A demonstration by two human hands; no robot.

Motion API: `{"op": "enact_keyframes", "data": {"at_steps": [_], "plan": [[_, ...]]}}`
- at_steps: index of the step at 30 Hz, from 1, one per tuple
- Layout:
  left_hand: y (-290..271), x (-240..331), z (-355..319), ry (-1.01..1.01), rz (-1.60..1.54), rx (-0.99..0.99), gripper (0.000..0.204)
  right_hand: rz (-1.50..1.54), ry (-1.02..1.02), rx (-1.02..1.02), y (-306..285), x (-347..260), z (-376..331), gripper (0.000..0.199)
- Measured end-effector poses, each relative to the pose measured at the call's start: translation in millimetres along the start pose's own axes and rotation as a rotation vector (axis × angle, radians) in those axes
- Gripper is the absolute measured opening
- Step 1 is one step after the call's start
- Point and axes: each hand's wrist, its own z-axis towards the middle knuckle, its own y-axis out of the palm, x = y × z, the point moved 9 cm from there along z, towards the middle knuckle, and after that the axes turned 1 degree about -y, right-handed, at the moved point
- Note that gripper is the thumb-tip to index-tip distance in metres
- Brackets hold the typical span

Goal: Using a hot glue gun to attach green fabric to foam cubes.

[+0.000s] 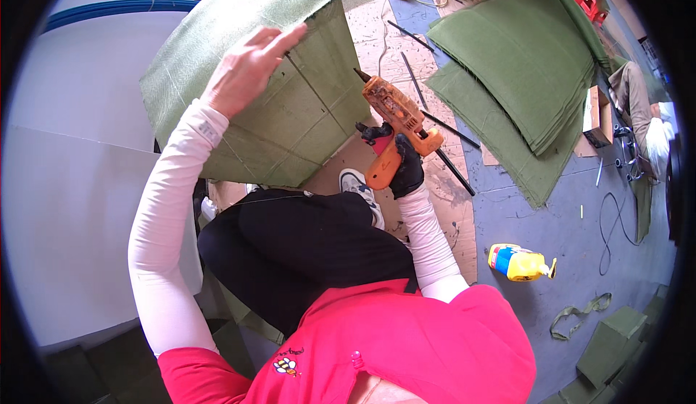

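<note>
A large green fabric-covered box or panel stands tilted before me, crossed by thin pale and dark lines. My bare left hand is at its upper edge, with the fingers stretched out. Whether it touches the fabric I cannot tell. In a black glove, my right hand grips an orange hot glue gun by its handle. The gun's body is stained dark, and its nozzle points up and left toward the panel's right edge. Beside the gun, a small black object is seen near the panel.
Several black sticks lie on cardboard to the right. Stacked green fabric sheets spread beyond them. A yellow bottle is on the grey floor near a loose cable. Another person's leg shows at far right, beside an open box.
</note>
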Motion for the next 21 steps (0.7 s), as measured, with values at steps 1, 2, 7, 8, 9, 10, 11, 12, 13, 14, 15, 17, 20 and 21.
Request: {"op": "enact_keyframes", "data": {"at_steps": [1,2,7,8,9,10,11,12,13,14,15,17,20,21], "plan": [[-6,-7,1,-0.067,-0.099,0.038,0.059,0.017,-0.009,-0.076,4,2,2,0.03],[-3,-9,3,-0.097,-0.078,0.004,0.059,0.052,0.01,-0.116,5,5,4,0.03],[-2,-3,11,0.058,0.063,0.077,0.036,0.104,0.006,-0.147,2,7,1,0.029],[-2,-1,10,0.102,0.045,0.115,0.036,0.013,-0.059,-0.145,1,1,-1,0.029],[3,-10,10,0.025,-0.019,0.102,0.028,-0.085,-0.092,-0.077,-6,-3,-2,0.029],[8,-19,10,-0.054,-0.082,0.078,0.022,-0.077,-0.126,-0.14,0,-6,-5,0.029],[11,-21,10,-0.05,-0.084,0.086,0.022,-0.039,-0.089,-0.098,-4,-5,-5,0.029],[12,-24,10,-0.057,-0.079,0.098,0.019,-0.003,-0.091,-0.123,0,-6,-4,0.029],[10,-24,11,-0.044,-0.07,0.127,0.017,0.003,-0.053,-0.059,-5,-3,-5,0.029],[17,-25,12,-0.061,-0.031,0.071,0.015,0.019,-0.014,-0.065,-2,-1,-8,0.033],[14,-23,14,-0.035,0.046,0.071,0.013,0.048,0.012,-0.106,9,1,-1,0.036],[2,-16,16,-0.045,0.187,0.134,0.011,0.115,-0.11,-0.385,43,-19,-7,0.051],[-7,-2,11,-0.02,0.011,0.145,0.009,0.15,-0.024,-0.458,58,-20,-12,0.049],[-10,1,12,-0.005,0.037,0.164,0.009,0.148,-0.031,-0.482,62,-22,-13,0.049]]}}
